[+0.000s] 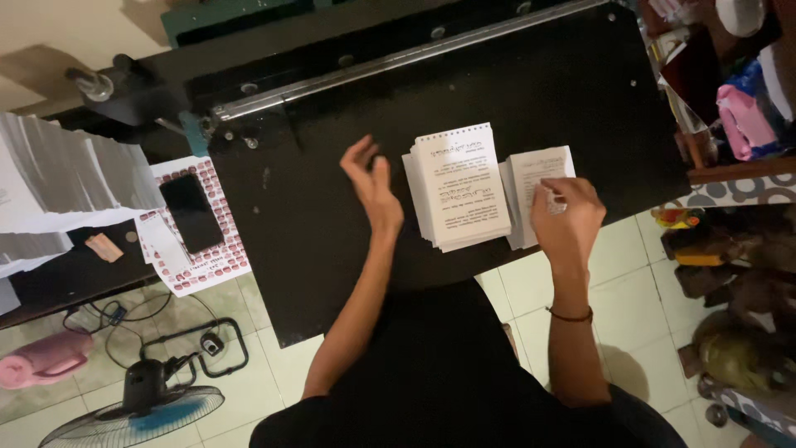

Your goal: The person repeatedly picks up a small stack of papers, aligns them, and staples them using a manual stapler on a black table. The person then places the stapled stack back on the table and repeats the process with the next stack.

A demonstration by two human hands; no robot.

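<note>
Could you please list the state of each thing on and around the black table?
Left hand: open, raised, holding nothing.
Right hand: fingers on the smaller white paper stack.
Taller white printed sheet stack: squared, lying flat.
Black phone: screen dark, face up.

The table point(332, 249) is matt black with a shiny metal rail point(398, 62). The stacked booklets point(458, 187) are white matt paper. The phone point(191, 212) shows a glossy black screen. The floor point(638, 290) is smooth tile.

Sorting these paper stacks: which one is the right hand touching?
The smaller stack at the table's right edge, under the right hand. The bigger stack with punched holes lies untouched between both hands.
</note>
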